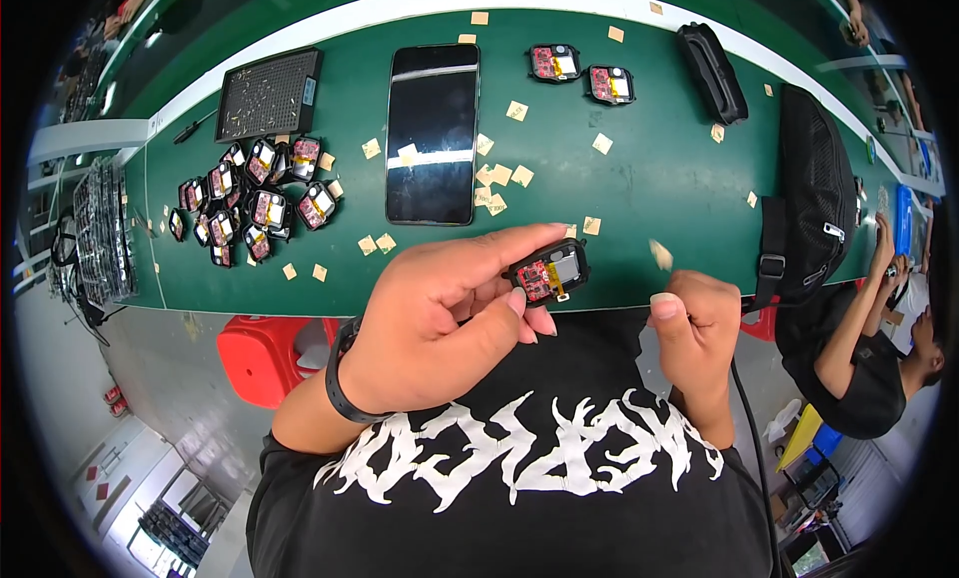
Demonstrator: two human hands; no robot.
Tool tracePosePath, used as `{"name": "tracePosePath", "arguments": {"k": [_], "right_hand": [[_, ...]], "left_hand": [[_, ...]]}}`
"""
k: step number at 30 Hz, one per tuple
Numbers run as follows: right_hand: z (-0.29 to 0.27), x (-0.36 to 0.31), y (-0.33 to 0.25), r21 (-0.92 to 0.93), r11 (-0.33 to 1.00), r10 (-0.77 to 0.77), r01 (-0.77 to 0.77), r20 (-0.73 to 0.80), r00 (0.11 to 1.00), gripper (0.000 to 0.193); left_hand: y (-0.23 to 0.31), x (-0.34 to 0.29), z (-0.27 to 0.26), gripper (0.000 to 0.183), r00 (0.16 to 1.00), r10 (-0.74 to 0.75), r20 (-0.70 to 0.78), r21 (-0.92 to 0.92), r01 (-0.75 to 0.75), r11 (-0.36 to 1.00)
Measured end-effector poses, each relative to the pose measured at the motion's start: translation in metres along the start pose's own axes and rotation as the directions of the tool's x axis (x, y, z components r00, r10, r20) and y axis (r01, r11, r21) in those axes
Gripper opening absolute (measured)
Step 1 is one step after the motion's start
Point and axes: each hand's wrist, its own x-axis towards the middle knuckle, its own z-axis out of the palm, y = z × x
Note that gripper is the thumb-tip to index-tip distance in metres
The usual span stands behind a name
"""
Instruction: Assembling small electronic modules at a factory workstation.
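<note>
My left hand (440,313) holds an open black device case (548,273) by its edges, between thumb and fingers. Inside the case show a red circuit board, a silver-grey block and a yellow flex strip. To the right, my right hand (696,328) is curled into a loose fist in front of my shirt, with the thumb over the bent fingers; I see nothing in it. Just above that fist is a blurred cream paper square (660,255), apart from the fingers.
A heap of similar cases (268,208) lies at the left beside a dark tray of small parts (268,96). A large black phone (432,133) lies mid-table among scattered paper squares (516,110). Two more cases (554,63), a long black case (711,73) and a black bag (814,193) lie farther right.
</note>
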Motion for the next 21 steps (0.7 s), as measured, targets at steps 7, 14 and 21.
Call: {"name": "tracePosePath", "arguments": {"k": [7,14,21], "right_hand": [[0.008,-0.001,-0.021,0.188,0.972,0.135,-0.143,0.057,0.989,0.019],[0.000,0.025,-0.039,-0.262,0.800,-0.528,0.540,0.122,0.841,0.032],[0.001,0.033,-0.047,-0.362,0.706,-0.564,0.608,0.231,0.793,0.030]], "left_hand": [[-0.001,-0.001,0.000,0.043,0.999,-0.034,-0.037,-0.052,0.032,0.998],[0.002,-0.003,-0.002,0.045,0.998,-0.056,-0.017,-0.013,0.056,0.998],[0.004,-0.003,-0.006,0.048,0.999,-0.031,0.030,0.043,0.030,0.999]]}}
